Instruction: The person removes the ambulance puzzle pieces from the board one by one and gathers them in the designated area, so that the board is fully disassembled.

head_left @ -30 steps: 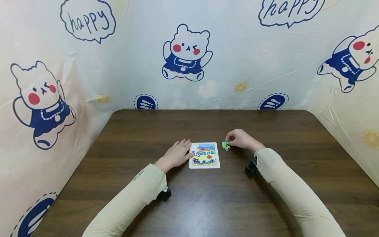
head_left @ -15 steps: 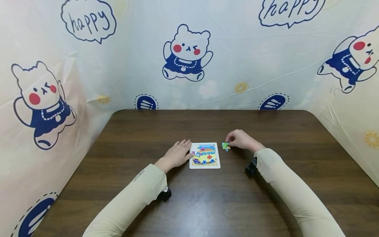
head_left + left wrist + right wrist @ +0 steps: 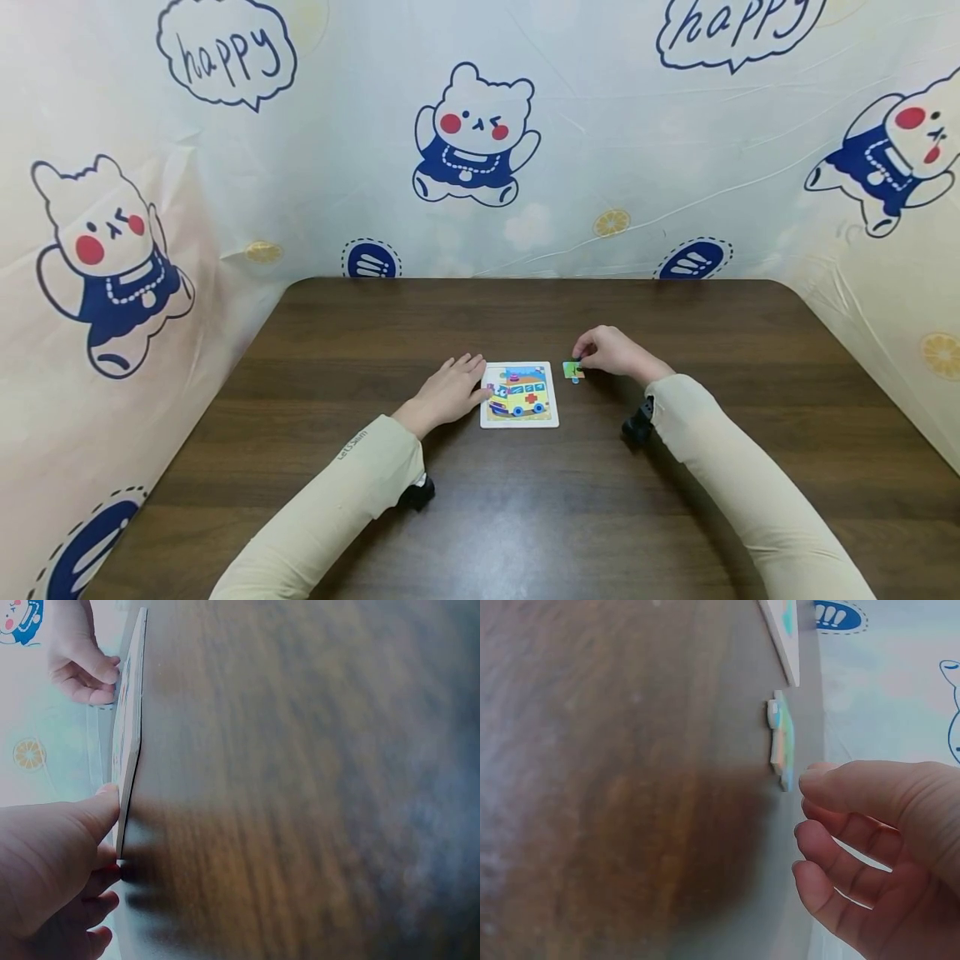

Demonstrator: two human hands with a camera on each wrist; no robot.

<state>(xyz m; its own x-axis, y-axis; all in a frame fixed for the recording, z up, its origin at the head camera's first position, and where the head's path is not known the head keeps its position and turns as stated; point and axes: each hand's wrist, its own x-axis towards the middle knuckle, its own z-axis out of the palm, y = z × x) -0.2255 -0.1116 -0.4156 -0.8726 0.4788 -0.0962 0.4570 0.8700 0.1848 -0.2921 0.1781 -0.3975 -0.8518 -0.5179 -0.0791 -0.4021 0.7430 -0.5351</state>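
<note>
A white-framed jigsaw board (image 3: 536, 422) with a yellow ambulance picture lies mid-table; its upper left corner is a blank pale patch. My left hand (image 3: 447, 392) rests along its left side, thumb over the frame and the other fingers loosely extended. In the left wrist view the thumb (image 3: 107, 806) touches the board's edge. Just right of the board lies a green puzzle piece (image 3: 572, 370) with a blue knob. The thumb and forefinger of my right hand (image 3: 615, 352) pinch its upper right end. In the right wrist view the piece (image 3: 784, 742) lies low, by the thumb tip.
A brown wooden table (image 3: 525, 517) runs beneath both arms. Behind and beside it hangs a pale curtain (image 3: 570, 150) with cartoon bears. Dark wrist cameras (image 3: 637, 423) sit under both cuffs, just above the tabletop.
Next to nothing differs: both hands, the board and the puzzle piece keep their places. The whole view shifts by a few pixels.
</note>
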